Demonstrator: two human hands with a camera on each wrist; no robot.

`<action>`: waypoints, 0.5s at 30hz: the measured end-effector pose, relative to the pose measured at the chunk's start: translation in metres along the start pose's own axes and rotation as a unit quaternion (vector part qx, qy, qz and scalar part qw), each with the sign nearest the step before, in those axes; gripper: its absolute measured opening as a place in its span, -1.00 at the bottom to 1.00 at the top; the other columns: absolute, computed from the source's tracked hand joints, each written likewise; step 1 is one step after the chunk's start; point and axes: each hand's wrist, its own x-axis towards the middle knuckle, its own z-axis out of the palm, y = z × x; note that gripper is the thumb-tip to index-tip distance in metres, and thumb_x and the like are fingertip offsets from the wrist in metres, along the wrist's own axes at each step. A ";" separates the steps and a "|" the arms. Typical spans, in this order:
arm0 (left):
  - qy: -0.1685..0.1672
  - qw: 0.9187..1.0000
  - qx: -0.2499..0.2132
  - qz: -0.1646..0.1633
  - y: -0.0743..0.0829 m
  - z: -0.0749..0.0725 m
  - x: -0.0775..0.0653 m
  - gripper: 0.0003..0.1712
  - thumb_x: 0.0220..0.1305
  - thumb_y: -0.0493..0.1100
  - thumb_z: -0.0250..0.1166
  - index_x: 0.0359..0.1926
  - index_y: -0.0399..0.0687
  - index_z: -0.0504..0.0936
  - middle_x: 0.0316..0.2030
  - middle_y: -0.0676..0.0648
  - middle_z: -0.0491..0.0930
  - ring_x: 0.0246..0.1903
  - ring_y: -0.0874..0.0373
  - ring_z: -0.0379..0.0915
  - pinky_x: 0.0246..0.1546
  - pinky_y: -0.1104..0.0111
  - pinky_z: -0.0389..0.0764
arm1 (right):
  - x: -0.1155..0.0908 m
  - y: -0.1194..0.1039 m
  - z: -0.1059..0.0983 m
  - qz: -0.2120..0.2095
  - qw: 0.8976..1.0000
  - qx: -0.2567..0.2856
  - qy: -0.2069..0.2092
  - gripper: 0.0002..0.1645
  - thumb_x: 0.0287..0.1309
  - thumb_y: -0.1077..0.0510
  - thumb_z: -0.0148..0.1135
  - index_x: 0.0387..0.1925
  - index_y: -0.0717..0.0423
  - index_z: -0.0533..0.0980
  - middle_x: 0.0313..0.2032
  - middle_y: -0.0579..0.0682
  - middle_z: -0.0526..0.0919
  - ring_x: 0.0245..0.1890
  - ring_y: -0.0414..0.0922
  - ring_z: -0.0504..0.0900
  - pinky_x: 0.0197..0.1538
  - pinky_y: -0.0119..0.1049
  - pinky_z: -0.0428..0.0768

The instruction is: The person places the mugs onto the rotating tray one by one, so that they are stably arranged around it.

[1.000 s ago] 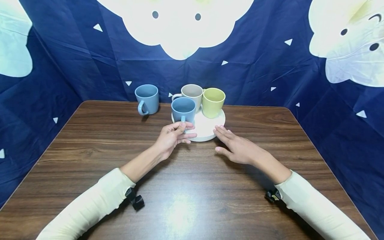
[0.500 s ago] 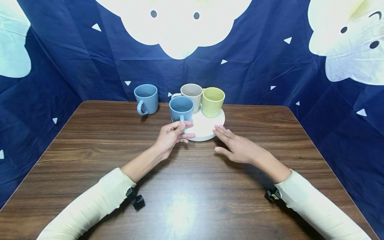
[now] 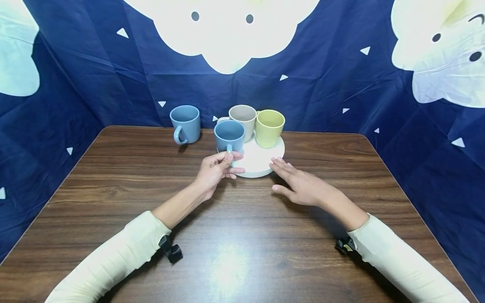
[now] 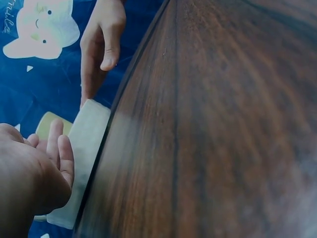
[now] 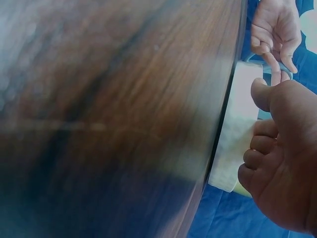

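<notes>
In the head view a blue mug is at the left front of a thick round white tray. My left hand pinches its handle between thumb and fingers, with the lower fingers extended along the tray's front. Whether the mug's base touches the tray is hidden. With fingers straight, my right hand touches the tray's right front edge. Behind the held mug stands a light grey mug; to its right, a yellow-green mug is on the tray. In the right wrist view the tray's side shows beyond the right thumb.
A second blue mug, its handle toward the front, stands on the wooden table left of the tray. A dark blue cloth with white cloud shapes hangs right behind the table's back edge.
The blue mug in my left hand has shifted slightly to the left, the hand moving with it. My right hand stays at the tray's edge.
</notes>
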 end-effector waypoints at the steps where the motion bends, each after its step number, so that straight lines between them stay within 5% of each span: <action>1: -0.001 1.000 0.001 0.000 0.001 0.000 0.000 -0.50 0.85 -0.03 0.06 0.38 -0.33 0.66 0.48 -0.33 0.64 -0.09 0.29 0.90 -0.15 0.41 0.80 | 0.000 0.000 0.000 -0.001 1.000 0.000 0.000 -0.11 0.76 -0.10 0.17 0.80 0.20 0.13 0.81 0.27 0.05 0.83 0.22 0.07 0.82 0.24 0.17; 10: -0.018 1.000 0.012 -0.001 0.008 -0.001 -0.002 -0.46 0.86 -0.02 0.03 0.26 -0.54 0.55 0.55 -0.28 0.58 -0.05 0.28 0.88 -0.11 0.37 0.86 | 0.000 -0.002 -0.002 0.000 1.000 -0.004 0.000 -0.10 0.75 -0.11 0.19 0.80 0.19 0.13 0.82 0.26 0.05 0.83 0.21 0.08 0.83 0.22 0.16; 15: -0.028 0.999 0.017 -0.007 0.007 -0.005 -0.003 -0.42 0.87 0.00 0.01 0.49 -0.41 0.52 0.60 -0.26 0.53 -0.02 0.29 0.87 -0.07 0.34 0.88 | 0.000 -0.004 -0.001 0.009 1.000 -0.004 -0.004 -0.10 0.75 -0.14 0.17 0.81 0.16 0.11 0.82 0.24 0.03 0.83 0.20 0.07 0.83 0.22 0.17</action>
